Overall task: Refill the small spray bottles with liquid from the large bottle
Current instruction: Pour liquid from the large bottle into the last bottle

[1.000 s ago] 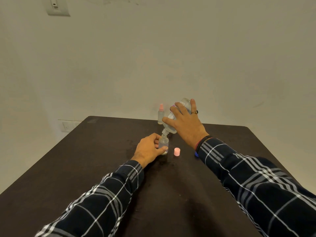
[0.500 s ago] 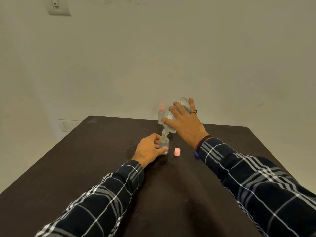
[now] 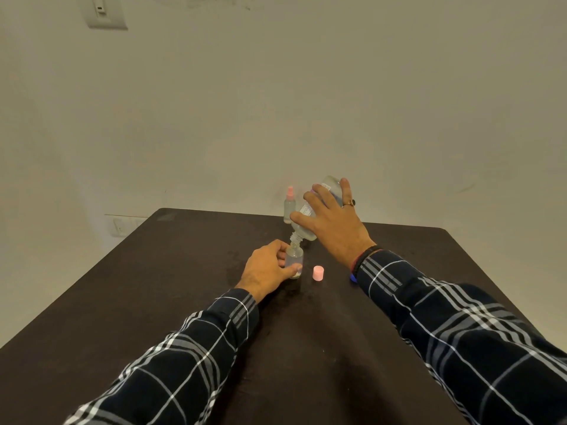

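Our left hand (image 3: 267,268) grips the small bottle (image 3: 295,260) upright on the table (image 3: 153,302), its cap (image 3: 318,273) parked just right, so our right hand (image 3: 333,222), clasping the large bottle (image 3: 304,234), can tip its neck down to the open mouth.

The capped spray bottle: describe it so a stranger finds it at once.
Find the far edge of the dark table, by the wall. A small clear bottle stands there, beside the tilted large bottle. Only it wears a pink spray top, and no hand holds it.
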A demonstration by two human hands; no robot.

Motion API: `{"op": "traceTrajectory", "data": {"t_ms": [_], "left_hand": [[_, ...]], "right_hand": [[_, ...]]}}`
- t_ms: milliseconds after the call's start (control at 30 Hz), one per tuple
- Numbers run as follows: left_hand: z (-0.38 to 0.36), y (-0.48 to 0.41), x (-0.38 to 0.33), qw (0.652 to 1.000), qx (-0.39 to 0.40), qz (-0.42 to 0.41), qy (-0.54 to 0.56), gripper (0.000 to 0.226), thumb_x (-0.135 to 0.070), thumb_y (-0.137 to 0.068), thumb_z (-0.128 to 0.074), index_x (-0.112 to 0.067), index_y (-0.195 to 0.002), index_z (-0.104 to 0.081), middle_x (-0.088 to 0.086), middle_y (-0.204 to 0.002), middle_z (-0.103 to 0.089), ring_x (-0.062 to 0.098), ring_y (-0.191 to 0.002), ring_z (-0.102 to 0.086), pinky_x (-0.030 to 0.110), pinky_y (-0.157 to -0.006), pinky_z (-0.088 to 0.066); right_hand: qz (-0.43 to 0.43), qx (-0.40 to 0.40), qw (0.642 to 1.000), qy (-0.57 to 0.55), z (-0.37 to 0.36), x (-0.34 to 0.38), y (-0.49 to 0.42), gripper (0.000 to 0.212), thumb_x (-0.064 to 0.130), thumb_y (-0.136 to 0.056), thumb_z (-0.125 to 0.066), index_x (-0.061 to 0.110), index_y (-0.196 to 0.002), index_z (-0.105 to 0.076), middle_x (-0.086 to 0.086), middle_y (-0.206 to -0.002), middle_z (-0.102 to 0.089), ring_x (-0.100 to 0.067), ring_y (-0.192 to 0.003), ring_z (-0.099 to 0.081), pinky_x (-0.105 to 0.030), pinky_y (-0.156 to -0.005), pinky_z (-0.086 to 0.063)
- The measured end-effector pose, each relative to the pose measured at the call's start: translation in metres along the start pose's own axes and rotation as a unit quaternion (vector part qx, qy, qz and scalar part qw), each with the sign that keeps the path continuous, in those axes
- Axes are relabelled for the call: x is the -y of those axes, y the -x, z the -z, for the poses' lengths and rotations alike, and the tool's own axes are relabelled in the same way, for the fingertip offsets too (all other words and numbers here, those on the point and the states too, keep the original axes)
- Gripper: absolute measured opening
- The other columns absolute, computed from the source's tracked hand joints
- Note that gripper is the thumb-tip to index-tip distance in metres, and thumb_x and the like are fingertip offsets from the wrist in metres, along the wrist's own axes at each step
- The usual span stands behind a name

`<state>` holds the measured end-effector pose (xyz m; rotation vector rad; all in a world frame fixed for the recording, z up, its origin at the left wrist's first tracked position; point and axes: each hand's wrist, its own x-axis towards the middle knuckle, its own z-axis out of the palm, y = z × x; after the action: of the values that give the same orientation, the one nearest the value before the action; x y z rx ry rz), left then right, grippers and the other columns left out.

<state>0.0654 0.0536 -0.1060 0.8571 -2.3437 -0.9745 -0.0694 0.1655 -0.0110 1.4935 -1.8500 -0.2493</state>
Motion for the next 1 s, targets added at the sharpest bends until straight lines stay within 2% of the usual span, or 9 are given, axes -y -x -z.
{"op": "traceTrajectory", "data": {"t_ms": [133,233,333,467,600,733,800,900,1000], "left_hand": [[0.000,-0.001,0.001,1.000,0.000,-0.001,0.000,0.039,-0.037,-0.083,-0.080,-0.029,-0.115,-0.060,-0.013,-0.102,-0.065,0.003,-0.089,-0.063,0.022,-0.084,-0.053],[-0.001,-0.001,0.002,1.000,-0.002,-0.003,-0.005,0.039,-0.037,-0.082,-0.081,-0.030,-0.115,-0.060,-0.013,-0.101,-0.065,0.003,-0.089,-0.063,0.022,-0.084,-0.053],[0.000,-0.002,0.002,1.000,-0.001,-0.004,-0.003,0.039,-0.037,-0.082,-0.081,-0.030,-0.115,-0.061,-0.013,-0.102,-0.066,0.003,-0.089,-0.063,0.020,-0.082,-0.053],[-0.001,-0.003,0.004,1.000,-0.003,-0.004,-0.006,0.039,-0.038,-0.078,-0.083,-0.032,-0.111,-0.062,-0.013,-0.100,-0.068,0.001,-0.087,-0.065,0.025,-0.083,-0.057],[-0.001,-0.003,0.004,1.000,-0.004,-0.004,-0.006,0.039,-0.038,-0.079,-0.083,-0.032,-0.111,-0.062,-0.013,-0.099,-0.067,0.001,-0.087,-0.064,0.024,-0.083,-0.056],[0.000,-0.003,0.005,1.000,-0.001,-0.005,-0.006,0.039,-0.038,-0.079,-0.083,-0.031,-0.112,-0.062,-0.013,-0.099,-0.067,0.002,-0.087,-0.065,0.026,-0.084,-0.057],[-0.001,-0.003,0.005,1.000,0.000,-0.007,-0.004,0.039,-0.037,-0.079,-0.083,-0.031,-0.112,-0.062,-0.013,-0.099,-0.068,0.002,-0.087,-0.066,0.026,-0.085,-0.057],[0.000,-0.003,0.005,1.000,0.002,-0.011,-0.005,0.040,-0.036,-0.080,-0.083,-0.030,-0.113,-0.061,-0.013,-0.100,-0.068,0.001,-0.087,-0.066,0.024,-0.085,-0.057],[0.001,-0.004,0.004,1.000,0.010,-0.010,-0.007,0.042,-0.036,-0.081,-0.082,-0.029,-0.116,-0.060,-0.012,-0.103,-0.068,0.000,-0.089,-0.065,0.024,-0.087,-0.056]], "right_hand": [[-0.020,0.008,0.999,-0.029,-0.002,0.000,0.003,0.075,0.025,-0.068,-0.089,0.038,-0.131,-0.049,-0.015,-0.145,-0.044,-0.039,-0.141,-0.033,-0.073,-0.111,-0.003],[-0.035,0.021,0.998,-0.055,-0.001,0.001,0.005,0.071,0.021,-0.079,-0.080,0.038,-0.138,-0.044,-0.014,-0.151,-0.035,-0.038,-0.145,-0.025,-0.073,-0.111,-0.003],[-0.073,0.042,0.991,-0.100,-0.006,0.000,0.011,0.071,0.013,-0.086,-0.072,0.039,-0.143,-0.039,-0.012,-0.152,-0.033,-0.035,-0.145,-0.022,-0.073,-0.112,-0.012],[-0.121,0.058,0.976,-0.168,-0.017,0.002,0.020,0.076,0.006,-0.087,-0.067,0.041,-0.146,-0.034,-0.008,-0.149,-0.034,-0.031,-0.145,-0.023,-0.072,-0.112,-0.018],[-0.135,0.076,0.965,-0.212,-0.024,0.001,0.022,0.075,0.006,-0.089,-0.063,0.043,-0.146,-0.032,-0.005,-0.150,-0.035,-0.028,-0.146,-0.024,-0.073,-0.111,-0.016],[-0.163,0.071,0.953,-0.245,-0.032,0.003,0.023,0.074,0.007,-0.088,-0.065,0.043,-0.145,-0.033,-0.002,-0.146,-0.041,-0.025,-0.143,-0.031,-0.075,-0.110,-0.007],[-0.188,0.062,0.930,-0.311,-0.041,0.003,0.024,0.075,0.012,-0.085,-0.072,0.039,-0.144,-0.036,-0.001,-0.142,-0.047,-0.026,-0.138,-0.040,-0.069,-0.114,-0.017],[-0.241,0.057,0.841,-0.482,-0.052,0.000,0.027,0.079,0.014,-0.083,-0.077,0.031,-0.147,-0.035,-0.006,-0.143,-0.050,-0.029,-0.131,-0.050,-0.049,-0.113,-0.039],[-0.273,0.073,0.794,-0.539,-0.057,-0.007,0.032,0.084,0.016,-0.083,-0.078,0.026,-0.151,-0.029,-0.010,-0.146,-0.048,-0.030,-0.132,-0.049,-0.042,-0.111,-0.039]]}}
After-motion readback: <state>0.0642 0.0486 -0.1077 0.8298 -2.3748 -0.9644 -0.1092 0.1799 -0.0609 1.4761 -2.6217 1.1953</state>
